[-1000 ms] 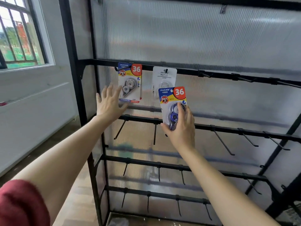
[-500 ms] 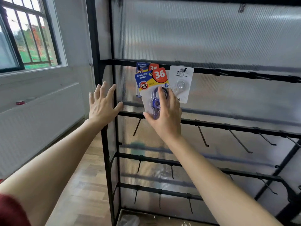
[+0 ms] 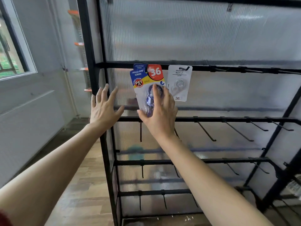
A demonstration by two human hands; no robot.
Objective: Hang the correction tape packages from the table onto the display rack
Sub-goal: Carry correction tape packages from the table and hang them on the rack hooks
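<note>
The right hand (image 3: 160, 115) grips a correction tape package (image 3: 143, 82), thumb on its lower left edge and fingers curled across the clear blister over the purple dispenser. The left hand (image 3: 104, 108) is spread wide with straight fingers and holds nothing; it is raised just left of the package, its fingertips in front of the rack's left post. The 2 hands are close together but do not touch.

The held package, a blue and yellow card with a red 36, is up at the top hook rail, tilted slightly, and covers most of a second matching package (image 3: 140, 66) behind it. Whether the held one's hole is on a hook cannot be told. Just to its right a white package (image 3: 179, 84) marked 36 hangs from a hook on the same rail.

The display rack (image 3: 86, 46) is a black metal frame with 4 hook rails, one above the other, the lower 3 carrying bare hooks (image 3: 205, 130) that angle downward. A translucent ribbed panel (image 3: 179, 33) backs it, blurring what is behind.

Underfoot is a wood-plank floor (image 3: 81, 185). To the left stand a pale wall (image 3: 45, 46) and a window (image 3: 9, 54) showing green outside; orange-edged shelves (image 3: 76, 13) show beyond the rack's corner.
</note>
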